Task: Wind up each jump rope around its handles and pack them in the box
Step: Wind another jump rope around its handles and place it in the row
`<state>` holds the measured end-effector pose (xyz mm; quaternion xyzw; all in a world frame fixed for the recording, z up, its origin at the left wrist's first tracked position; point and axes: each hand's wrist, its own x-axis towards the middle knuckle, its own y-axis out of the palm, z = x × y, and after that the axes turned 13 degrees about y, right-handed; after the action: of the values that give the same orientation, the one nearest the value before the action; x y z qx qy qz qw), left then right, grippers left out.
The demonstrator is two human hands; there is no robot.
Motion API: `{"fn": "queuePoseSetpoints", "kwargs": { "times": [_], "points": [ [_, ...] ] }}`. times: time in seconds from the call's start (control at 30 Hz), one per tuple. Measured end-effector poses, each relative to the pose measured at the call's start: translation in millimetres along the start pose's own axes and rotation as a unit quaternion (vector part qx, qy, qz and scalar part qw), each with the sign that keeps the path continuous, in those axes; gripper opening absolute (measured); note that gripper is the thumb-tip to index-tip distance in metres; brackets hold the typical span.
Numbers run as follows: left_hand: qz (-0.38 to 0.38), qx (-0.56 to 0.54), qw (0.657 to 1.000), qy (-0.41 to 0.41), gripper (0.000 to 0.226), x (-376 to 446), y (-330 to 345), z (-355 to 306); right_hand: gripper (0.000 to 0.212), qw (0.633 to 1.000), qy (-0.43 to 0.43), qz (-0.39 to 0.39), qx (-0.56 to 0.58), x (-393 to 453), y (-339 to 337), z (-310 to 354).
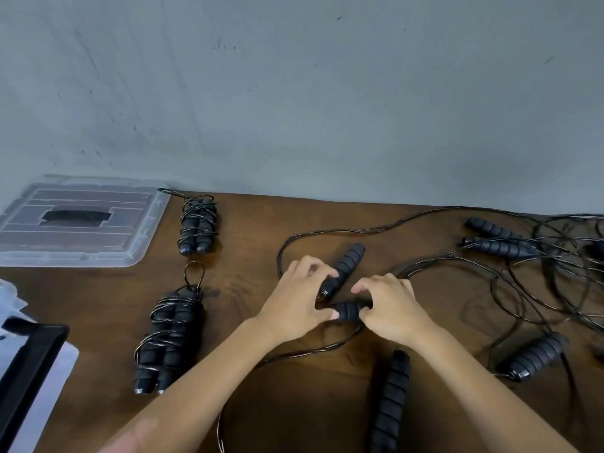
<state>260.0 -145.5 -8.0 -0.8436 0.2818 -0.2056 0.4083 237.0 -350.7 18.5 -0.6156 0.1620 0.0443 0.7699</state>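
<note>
Right hand (pixel 390 307) fingers gripping handle (pixel 349 311), left hand (pixel 299 297) fingers pinching upper handle (pixel 343 269)

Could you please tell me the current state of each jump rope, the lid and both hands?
Far wound rope: wound, on table.
Near wound rope: wound, on table.
Rope pile: loose, tangled.
Clear lid: off, lying flat.
Left hand: holding upper handle.
Right hand: gripping lower handle.

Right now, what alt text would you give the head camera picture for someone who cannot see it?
A person's left hand and right hand each hold a black foam jump rope handle above a brown table. Two wound rope bundles lie to the left near a clear plastic lid, and loose ropes tangle on the right.
</note>
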Motion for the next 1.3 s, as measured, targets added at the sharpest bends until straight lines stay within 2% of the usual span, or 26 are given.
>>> {"fn": "queuePoseSetpoints", "kwargs": {
  "times": [0.07,0.1,0.2,0.3,0.4,0.57,0.67,0.73,0.77,0.9,0.97,1.07,1.2,1.3],
  "points": [
    [0.074,0.0,0.997,-0.001,0.079,12.4,3.1,-0.6,0.037,1.0,0.013,0.006,-0.007,-0.9,-0.3,-3.0],
    [0.108,0.007,0.994,0.013,0.08,17.5,6.8,-1.1,0.035,1.0,0.021,0.002,0.0,-1.7,-0.1,-4.7],
    [0.152,0.042,0.986,0.055,0.065,27.8,23.6,-1.3,0.03,0.999,0.038,-0.032,0.021,-5.3,3.2,-10.4],
    [0.132,0.09,0.986,0.044,0.048,36.1,33.0,0.6,0.03,0.996,0.056,-0.065,0.037,-7.5,8.4,-19.6],
    [0.115,0.089,0.989,0.013,0.056,40.4,32.4,2.4,0.031,0.99,0.083,-0.095,0.07,-8.9,10.8,-29.1],
    [0.035,0.051,0.998,-0.029,0.047,41.7,25.8,8.1,0.031,0.959,0.114,-0.141,0.217,-11.4,16.9,-34.5],
    [-0.032,-0.04,0.995,-0.091,0.037,43.0,15.9,8.9,0.034,0.941,0.127,-0.129,0.285,-11.9,16.5,-32.2],
    [-0.072,-0.181,0.97,-0.148,0.029,42.2,5.2,7.9,0.032,0.93,0.124,-0.119,0.326,-13.0,14.9,-29.7],
    [-0.083,-0.267,0.946,-0.165,0.028,41.0,-1.2,6.5,0.031,0.923,0.12,-0.112,0.347,-14.1,12.8,-27.7],
    [-0.117,-0.539,0.819,-0.159,0.025,33.8,-32.5,-11.1,0.024,0.894,0.093,-0.094,0.428,-19.4,-5.4,-12.1],
    [-0.115,-0.588,0.789,-0.139,0.026,29.5,-50.6,-25.3,0.023,0.881,0.073,-0.093,0.458,-21.3,-17.5,-2.4],
    [-0.092,-0.618,0.774,-0.103,0.029,20.1,-73.9,-49.5,0.025,0.855,0.042,-0.089,0.51,-28.6,-39.9,13.9],
    [-0.078,-0.666,0.738,-0.069,0.046,8.1,-92.5,-87.3,0.034,0.798,-0.006,-0.071,0.598,-46.6,-75.7,30.2],
    [-0.054,-0.69,0.721,-0.039,0.048,0.4,-97.9,-113.1,0.041,0.776,-0.03,-0.067,0.627,-59.6,-97.7,32.8]
  ]
}}
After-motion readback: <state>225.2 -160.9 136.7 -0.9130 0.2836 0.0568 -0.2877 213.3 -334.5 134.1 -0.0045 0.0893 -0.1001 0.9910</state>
